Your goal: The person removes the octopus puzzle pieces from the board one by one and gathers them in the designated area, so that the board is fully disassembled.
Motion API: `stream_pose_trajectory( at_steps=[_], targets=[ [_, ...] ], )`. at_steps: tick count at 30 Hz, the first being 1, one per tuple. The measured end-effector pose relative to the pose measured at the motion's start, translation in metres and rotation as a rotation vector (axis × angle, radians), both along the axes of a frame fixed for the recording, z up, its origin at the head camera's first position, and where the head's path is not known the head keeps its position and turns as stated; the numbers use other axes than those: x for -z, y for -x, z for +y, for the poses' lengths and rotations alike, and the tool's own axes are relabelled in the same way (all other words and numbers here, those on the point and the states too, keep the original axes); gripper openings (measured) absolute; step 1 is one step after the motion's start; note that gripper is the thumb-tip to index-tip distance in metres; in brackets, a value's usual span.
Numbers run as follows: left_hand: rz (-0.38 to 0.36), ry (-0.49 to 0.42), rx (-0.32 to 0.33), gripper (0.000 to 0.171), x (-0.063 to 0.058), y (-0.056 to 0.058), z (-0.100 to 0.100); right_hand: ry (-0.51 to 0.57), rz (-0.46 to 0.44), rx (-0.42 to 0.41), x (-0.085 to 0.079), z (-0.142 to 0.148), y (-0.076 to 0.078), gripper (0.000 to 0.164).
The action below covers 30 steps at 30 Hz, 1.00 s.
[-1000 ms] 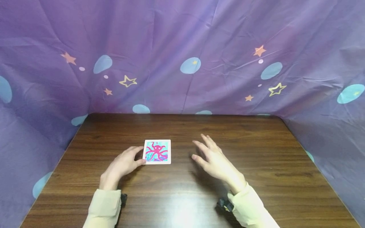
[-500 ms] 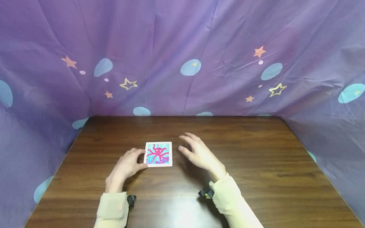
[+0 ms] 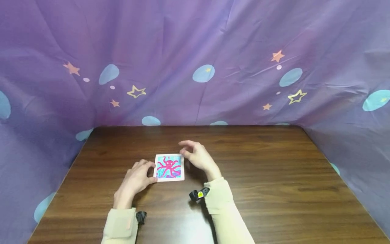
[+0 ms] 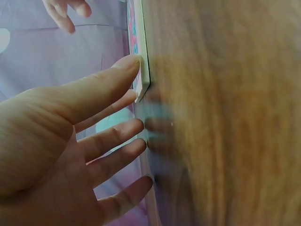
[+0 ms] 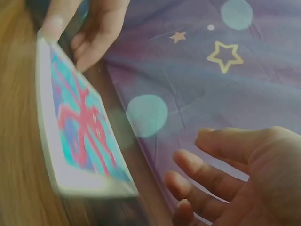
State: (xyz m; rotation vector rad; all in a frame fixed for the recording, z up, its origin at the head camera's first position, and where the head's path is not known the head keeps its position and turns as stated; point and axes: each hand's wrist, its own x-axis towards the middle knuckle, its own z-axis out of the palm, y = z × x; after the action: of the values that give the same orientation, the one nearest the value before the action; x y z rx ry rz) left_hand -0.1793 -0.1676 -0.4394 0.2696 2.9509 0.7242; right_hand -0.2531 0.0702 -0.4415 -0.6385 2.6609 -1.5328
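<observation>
Lying flat on the wooden table (image 3: 259, 189), a square octopus tile (image 3: 169, 167) is touched along its left side by the left hand (image 3: 135, 176), thumb and fingers spread apart. Seen from the head, the right hand (image 3: 199, 157) overlaps the tile's far right corner; the right wrist view instead reveals a gap, its fingers loose and holding nothing. Only the left wrist view shows that thumb against the tile's pale edge. Since a second ago, the right hand has closed in from the right; the tile stays put.
</observation>
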Motion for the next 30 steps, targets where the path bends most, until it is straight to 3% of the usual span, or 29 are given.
stream_pose_trajectory(
  at_steps=[7,15,18,27,30],
  targets=[
    [-0.033,-0.012,-0.015,0.044,-0.003,0.004,-0.001,0.137,-0.057,0.028,0.008,-0.025,0.010,0.030],
    [-0.037,-0.025,-0.017,0.045,0.000,0.004,-0.003,0.158,-0.112,-0.015,0.031,-0.045,0.017,0.029],
    [-0.033,-0.026,-0.007,0.044,0.002,0.004,-0.003,0.056,-0.078,0.011,0.034,-0.048,0.016,0.028],
    [0.003,-0.033,0.000,0.043,0.004,0.005,-0.004,-0.412,0.071,0.023,0.027,-0.069,0.002,0.034],
    [0.015,-0.040,0.001,0.042,0.004,0.007,-0.004,-0.483,0.087,0.027,0.025,-0.074,0.000,0.038]
  ],
)
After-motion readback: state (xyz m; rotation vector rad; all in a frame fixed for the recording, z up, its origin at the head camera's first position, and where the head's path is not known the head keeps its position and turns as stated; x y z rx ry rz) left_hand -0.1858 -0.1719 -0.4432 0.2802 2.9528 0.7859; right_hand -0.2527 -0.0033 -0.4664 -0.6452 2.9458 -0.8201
